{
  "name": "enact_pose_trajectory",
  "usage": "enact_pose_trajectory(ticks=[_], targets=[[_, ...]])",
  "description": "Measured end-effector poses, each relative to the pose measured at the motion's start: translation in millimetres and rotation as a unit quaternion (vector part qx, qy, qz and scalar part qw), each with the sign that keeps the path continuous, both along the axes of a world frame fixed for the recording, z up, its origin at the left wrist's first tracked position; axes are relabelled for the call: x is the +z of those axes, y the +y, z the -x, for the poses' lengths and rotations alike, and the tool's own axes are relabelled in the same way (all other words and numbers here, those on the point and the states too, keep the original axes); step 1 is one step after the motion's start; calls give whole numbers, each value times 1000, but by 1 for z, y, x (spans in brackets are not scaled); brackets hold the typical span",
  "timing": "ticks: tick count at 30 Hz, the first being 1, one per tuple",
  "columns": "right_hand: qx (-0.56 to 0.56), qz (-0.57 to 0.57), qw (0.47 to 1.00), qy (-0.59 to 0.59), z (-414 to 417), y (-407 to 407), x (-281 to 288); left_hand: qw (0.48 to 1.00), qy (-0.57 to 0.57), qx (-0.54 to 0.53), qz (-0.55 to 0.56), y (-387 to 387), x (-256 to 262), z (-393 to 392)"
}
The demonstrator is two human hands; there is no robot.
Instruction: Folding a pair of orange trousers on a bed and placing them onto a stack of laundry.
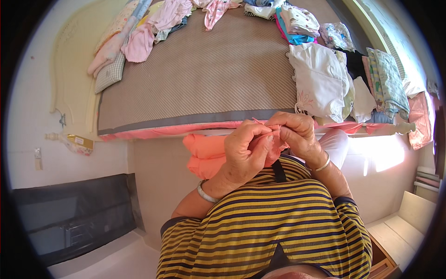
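Both hands meet in front of my chest, just off the near edge of the bed. My left hand [245,150] pinches coral-coloured fabric between thumb and fingers. My right hand [296,134] pinches the same fabric close beside it, at what looks like a seam or edge. The coral garment [205,153] hangs below and to the left of the hands, in padded-looking folds, partly hidden by the left hand and forearm. Its lower part near my lap cannot be made out fully.
Ahead lies the bed with a striped brown mat [209,73]. White garments [317,76] and folded clothes [299,24] lie at its right, pink clothes [139,43] at its left. A wooden post [404,128] stands at the near right corner, drawers [383,263] at lower right.
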State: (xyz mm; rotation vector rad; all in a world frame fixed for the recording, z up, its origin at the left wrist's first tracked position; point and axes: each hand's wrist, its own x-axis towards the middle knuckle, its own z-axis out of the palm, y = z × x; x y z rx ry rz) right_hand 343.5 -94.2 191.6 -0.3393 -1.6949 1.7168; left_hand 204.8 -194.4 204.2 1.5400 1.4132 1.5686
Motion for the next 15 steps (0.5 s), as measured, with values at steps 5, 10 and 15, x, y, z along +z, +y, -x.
enact_pose_trajectory(ticks=[5, 10, 15], targets=[[4, -76, 997, 5, 2, -1, 7, 999, -12, 32, -12, -1, -6, -1], [-39, -69, 996, -52, -1, -15, 10, 1000, -15, 24, 0, 1, -4, -4], [-66, -176, 978, -85, -14, -12, 15, 999, 5, 20, -27, -5, -10, 3]])
